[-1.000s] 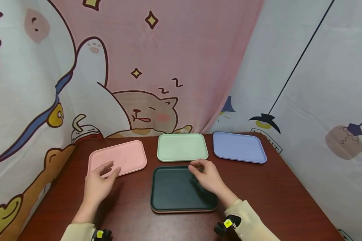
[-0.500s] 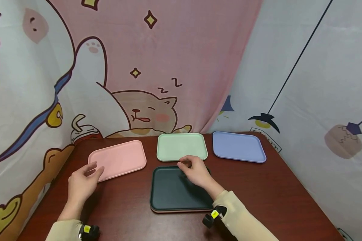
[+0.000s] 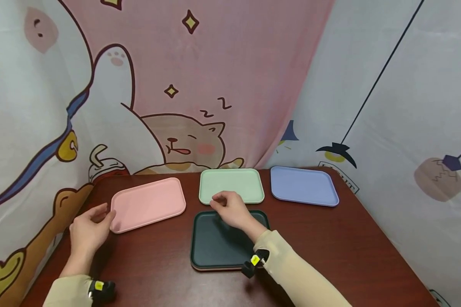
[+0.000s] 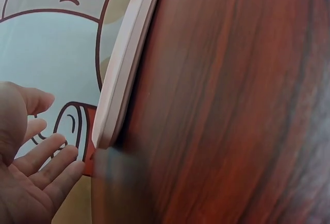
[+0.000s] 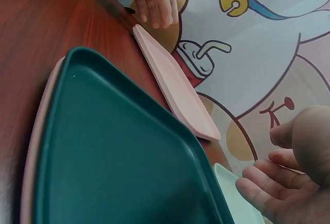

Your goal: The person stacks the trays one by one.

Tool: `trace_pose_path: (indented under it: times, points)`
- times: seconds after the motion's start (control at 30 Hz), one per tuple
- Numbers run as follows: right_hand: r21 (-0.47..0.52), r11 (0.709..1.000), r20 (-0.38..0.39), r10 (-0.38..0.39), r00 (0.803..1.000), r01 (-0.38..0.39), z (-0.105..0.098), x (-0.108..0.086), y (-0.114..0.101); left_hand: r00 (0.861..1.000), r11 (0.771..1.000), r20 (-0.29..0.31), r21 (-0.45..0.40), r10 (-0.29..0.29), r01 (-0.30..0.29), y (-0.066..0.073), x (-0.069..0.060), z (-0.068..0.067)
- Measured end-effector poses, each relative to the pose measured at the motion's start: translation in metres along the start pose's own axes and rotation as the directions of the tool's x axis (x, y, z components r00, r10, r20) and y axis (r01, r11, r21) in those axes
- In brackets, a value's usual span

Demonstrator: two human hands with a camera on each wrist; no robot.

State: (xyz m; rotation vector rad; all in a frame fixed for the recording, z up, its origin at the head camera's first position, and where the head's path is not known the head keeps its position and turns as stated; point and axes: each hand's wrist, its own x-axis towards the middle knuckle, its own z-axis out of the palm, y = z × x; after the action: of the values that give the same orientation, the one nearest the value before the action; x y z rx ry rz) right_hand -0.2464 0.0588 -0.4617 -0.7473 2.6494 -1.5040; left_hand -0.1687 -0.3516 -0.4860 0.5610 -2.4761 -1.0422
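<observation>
My left hand [image 3: 90,230] hovers beside the left end of a pink tray [image 3: 150,204], fingers loosely bent and holding nothing. The left wrist view shows those fingers [image 4: 54,167] apart from the tray's edge [image 4: 121,80]. Over the far part of a dark green tray [image 3: 215,251] is my right hand [image 3: 234,211], relaxed and without anything in it. A pinkish rim [image 5: 38,131] shows beneath the dark tray in the right wrist view, so it lies on another piece. Behind it sits a light green tray [image 3: 230,181], its front edge partly covered by my right hand.
A blue tray [image 3: 303,185] lies at the back right of the brown wooden table [image 3: 330,247]. Printed cloth [image 3: 234,64] with cartoon animals hangs right behind the table's back and left edges. Each wrist wears a small black camera.
My left hand has moved left, from over the pink tray to beside its left end. My right hand has shifted left across the dark green tray. The trays stay where they were.
</observation>
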Motion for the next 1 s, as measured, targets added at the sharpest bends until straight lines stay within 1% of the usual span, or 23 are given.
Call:
trace_pose_path:
  times: [0.17,0.37,0.6,0.8,1.0]
  points:
    - [-0.015,1.000,0.006,0.012,1.000,-0.012,0.010,0.012,-0.007,0.999,0.999,0.015,0.024,-0.030,0.030,-0.007,0.003,-0.002]
    - [-0.006,1.000,0.028,0.019,0.999,-0.019,0.022,0.026,-0.015,0.996,0.997,0.053,0.040,-0.073,0.070,-0.014,0.007,-0.006]
    - [0.009,0.998,0.050,0.061,0.997,-0.061,0.040,0.035,-0.020,0.985,0.990,0.091,0.022,-0.143,0.142,-0.011,0.008,-0.006]
    - [0.032,0.997,0.070,0.074,0.995,-0.076,0.053,0.041,-0.021,0.978,0.984,0.112,0.043,-0.174,0.170,-0.011,0.012,-0.006]
    - [0.011,0.997,0.058,0.076,0.995,-0.076,0.060,0.049,-0.020,0.966,0.975,0.136,0.063,-0.220,0.213,-0.012,0.017,-0.007]
